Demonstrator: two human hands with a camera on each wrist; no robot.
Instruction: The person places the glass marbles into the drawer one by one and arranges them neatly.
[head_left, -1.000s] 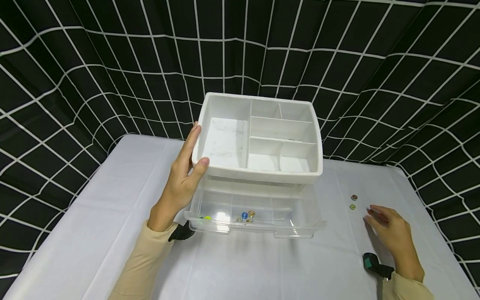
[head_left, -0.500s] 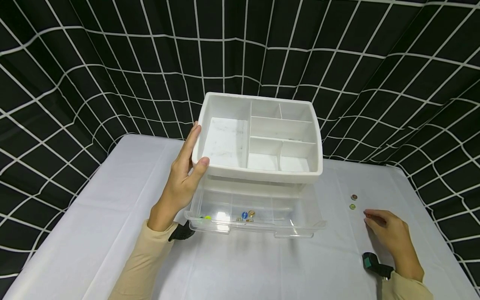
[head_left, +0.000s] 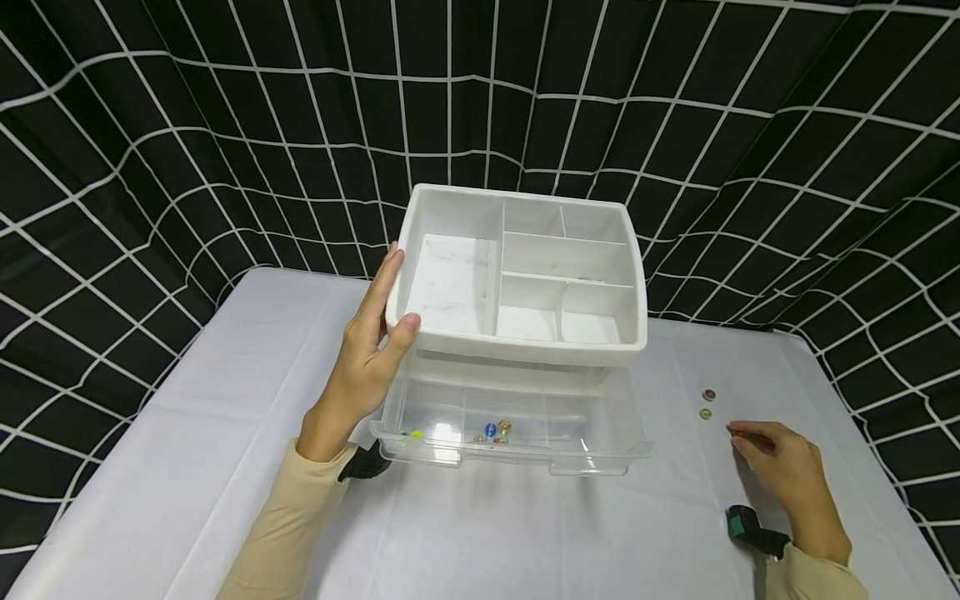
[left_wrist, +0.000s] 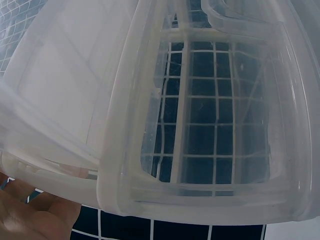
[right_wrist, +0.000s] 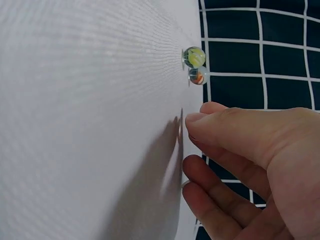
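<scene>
A white storage box (head_left: 525,350) with a divided top tray stands mid-table. Its clear drawer (head_left: 600,457) is pulled out, with several marbles inside, a blue marble (head_left: 491,430) among them. My left hand (head_left: 356,367) grips the box's front left corner, thumb on the rim and fingers along the side. At the right, my right hand (head_left: 791,471) pinches a small reddish marble at the tablecloth, mostly hidden by thumb and forefinger. Just beyond the fingertips lie a yellow-green marble (right_wrist: 194,57) and an orange-and-clear marble (right_wrist: 198,76). The left wrist view shows the clear drawer (left_wrist: 205,200) close up.
A white cloth covers the table (head_left: 480,542). Behind it and at both sides hangs a black curtain (head_left: 480,108) with a white grid. The tray's compartments (head_left: 453,283) face upward. Wrist cameras sit on both forearms.
My right thumb and forefinger have drawn together around the reddish marble. The left hand, the box and the drawer stay as they were.
</scene>
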